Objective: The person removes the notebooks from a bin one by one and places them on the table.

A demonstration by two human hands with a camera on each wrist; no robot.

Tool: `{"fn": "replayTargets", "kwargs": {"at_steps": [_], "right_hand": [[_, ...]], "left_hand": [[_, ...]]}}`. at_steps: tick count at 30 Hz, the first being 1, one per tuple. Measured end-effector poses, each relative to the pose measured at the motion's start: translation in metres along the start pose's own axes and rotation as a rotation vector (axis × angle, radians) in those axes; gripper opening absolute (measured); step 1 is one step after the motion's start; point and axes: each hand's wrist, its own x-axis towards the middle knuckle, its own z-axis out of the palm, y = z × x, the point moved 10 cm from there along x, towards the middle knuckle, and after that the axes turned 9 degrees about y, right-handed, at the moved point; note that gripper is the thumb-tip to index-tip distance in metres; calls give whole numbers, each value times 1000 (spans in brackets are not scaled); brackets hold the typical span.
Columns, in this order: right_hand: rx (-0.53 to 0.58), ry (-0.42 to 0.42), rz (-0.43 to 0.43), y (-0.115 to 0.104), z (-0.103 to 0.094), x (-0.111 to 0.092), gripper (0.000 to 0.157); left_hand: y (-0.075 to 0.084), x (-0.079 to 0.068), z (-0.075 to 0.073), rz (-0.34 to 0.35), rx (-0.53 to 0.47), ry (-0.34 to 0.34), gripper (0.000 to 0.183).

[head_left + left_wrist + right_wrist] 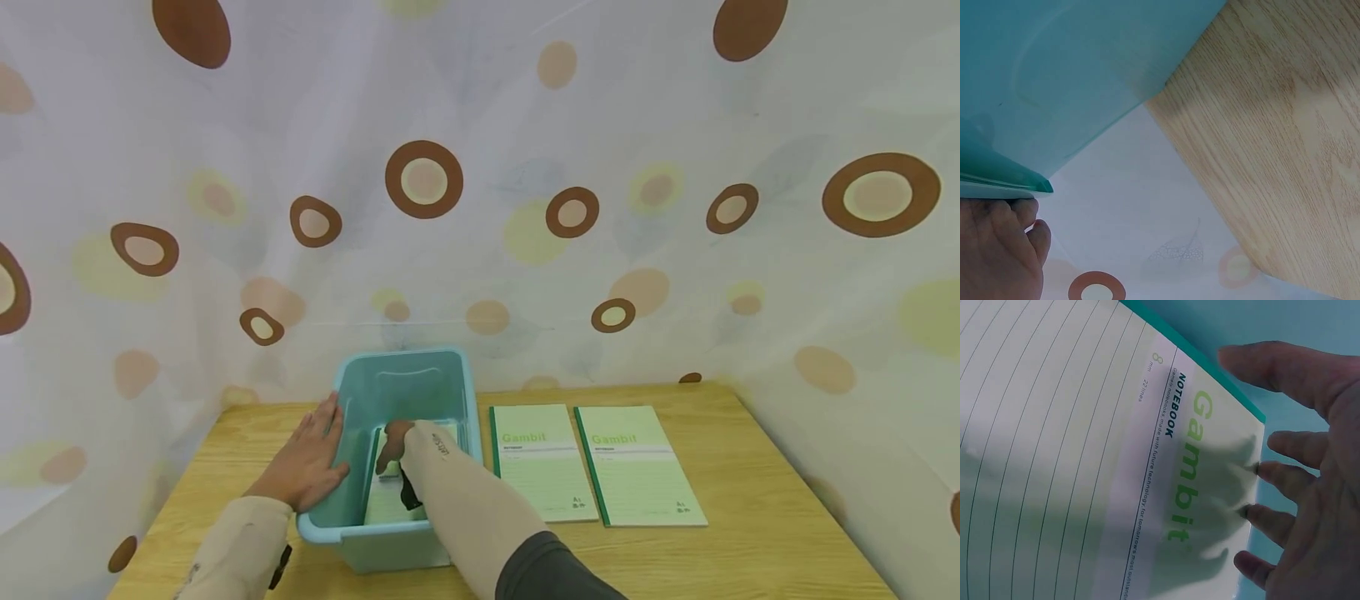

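Note:
A light blue plastic bin stands on the table, with a pale green notebook lying inside it. My left hand rests along the bin's left rim, fingers pointing away and thumb at the rim. The left wrist view shows that hand's fingers at the rim, beside the bin wall. My right hand reaches down into the bin over the notebook. Seen from the right wrist, the fingers are spread, with their tips around the top edge of the "Gambit" notebook, which has a green spine.
Two more pale green notebooks, one nearer the bin and one farther right, lie side by side on the wooden table. A white sheet with brown rings hangs behind and at both sides of the table.

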Motion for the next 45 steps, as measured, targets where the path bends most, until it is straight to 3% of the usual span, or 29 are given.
{"fn": "replayTargets", "kwargs": {"at_steps": [6, 19, 23, 29, 36, 45], "right_hand": [[-17, -27, 41, 4, 4, -3, 77], [0, -80, 35, 4, 7, -3, 83], [5, -41, 28, -1, 2, -6, 79], [-3, 94, 43, 1, -8, -2, 79], [-129, 243, 24, 3, -21, 8, 76], [0, 286, -23, -5, -30, -1, 69]], "left_hand": [[0, -1, 2, -5, 2, -5, 70], [-1, 0, 1, 2, 12, -1, 69], [0, -2, 0, 13, 20, 4, 68], [2, -1, -2, 17, 14, 3, 68], [3, 1, -2, 9, 18, -2, 69], [1, 1, 0, -17, 3, -10, 68]]}}
